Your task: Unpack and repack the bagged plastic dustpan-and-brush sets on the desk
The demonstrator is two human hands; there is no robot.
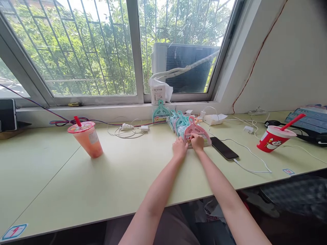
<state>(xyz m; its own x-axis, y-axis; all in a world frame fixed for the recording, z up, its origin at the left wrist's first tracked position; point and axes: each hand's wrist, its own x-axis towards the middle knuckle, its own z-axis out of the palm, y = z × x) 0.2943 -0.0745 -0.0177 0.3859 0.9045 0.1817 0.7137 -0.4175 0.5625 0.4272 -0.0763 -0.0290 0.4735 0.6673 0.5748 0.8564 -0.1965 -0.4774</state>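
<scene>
A pink mini dustpan (191, 128) in clear wrap stands upright at the front of a row of wrapped dustpans. My left hand (180, 148) is closed at its lower left edge, fingers curled against the wrap. Over the front of the same dustpan, my right hand (197, 141) is closed with bent fingers; the fingertips are partly hidden. Right behind are several teal dustpans (180, 119), packed close together and leaning. One more teal dustpan (160, 113) stands apart at the back, against the sill.
A black phone (224, 148) on a white cable lies right of my hands. A red cup (274, 139) stands farther right, a pink drink cup (88, 139) at left. Chargers and cables (133, 128) lie along the back; a tissue pack (158, 94) sits on the sill.
</scene>
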